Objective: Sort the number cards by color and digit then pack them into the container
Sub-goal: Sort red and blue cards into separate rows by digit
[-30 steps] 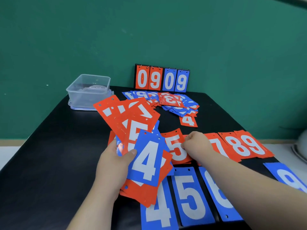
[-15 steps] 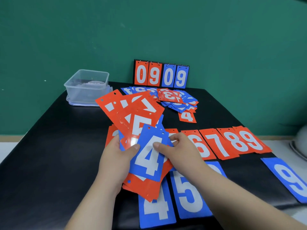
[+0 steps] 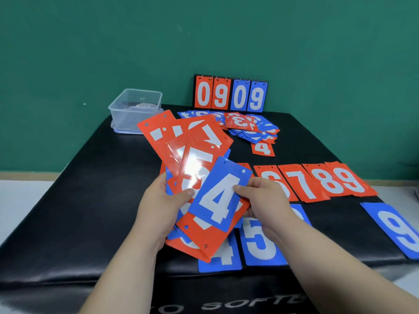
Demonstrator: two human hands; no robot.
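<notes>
At the back of the black bench (image 3: 68,200), against the green wall (image 3: 90,41), a flip scoreboard (image 3: 230,94) is stood upright, reading 0909 on two red leaves and two blue. Just in front of it a loose pile of cards (image 3: 249,126) is heaped, red and blue mixed, with a red 4 (image 3: 263,148) lying at its near edge. The clear container (image 3: 136,109) is set at the back left corner, well apart from the hands.

A fan of cards (image 3: 188,146), mostly red, is gripped in the left hand (image 3: 163,209), with the thumb pressed across the front. The middle of the bench and the start of the red row are hidden behind it. On top of the fan, a blue 4 (image 3: 220,196) is pinched at its right edge by the right hand (image 3: 265,198), thumb on the face and fingers curled under.

Now the count. Four red cards are laid in an overlapping row on the right: red 6 (image 3: 274,180), red 7 (image 3: 303,184), red 8 (image 3: 328,180) and red 9 (image 3: 349,180). Nearer, four blue cards are seen: a second blue 4 (image 3: 223,254) half covered by the fan, a blue 5 (image 3: 260,241), one card whose digit is hidden under the right wrist, and a blue 9 (image 3: 399,230) well apart, close to the right edge.

Bare black surface is shown along the whole left side, from the container down to the near edge, and again between the hidden blue card and the blue 9. The second blue 4 and the blue 5 are laid close to the near edge.
</notes>
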